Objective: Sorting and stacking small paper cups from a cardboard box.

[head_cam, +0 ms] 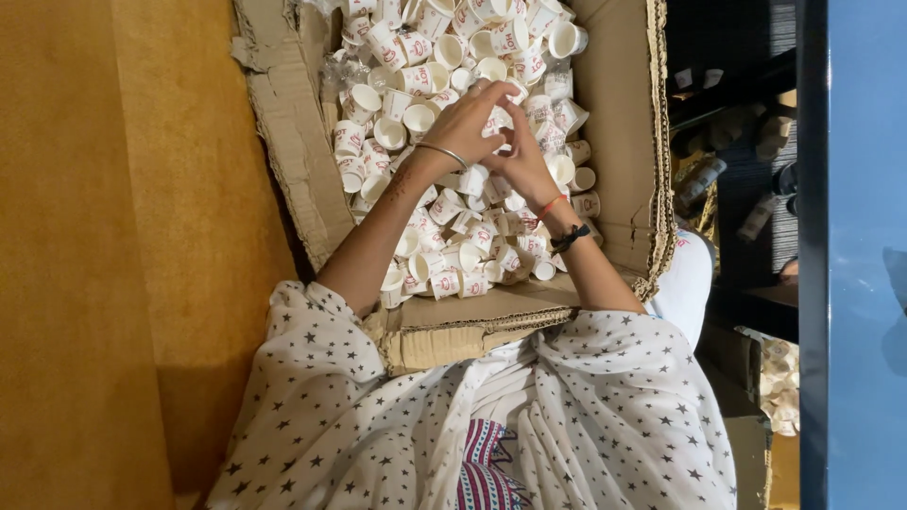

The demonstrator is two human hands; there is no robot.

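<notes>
Dozens of small white paper cups with red print (444, 227) lie loose in the worn brown corrugated cardboard box (624, 142), all around and beneath my fingers; I judge the sorting barely begun, since I see no finished stack. My left hand (468, 123) and right hand (522, 162) meet over the heap, fingertips pinched together on one thin, smooth, tapered cup (497, 121). Rims look rolled; the box edges are torn and frayed.
</notes>
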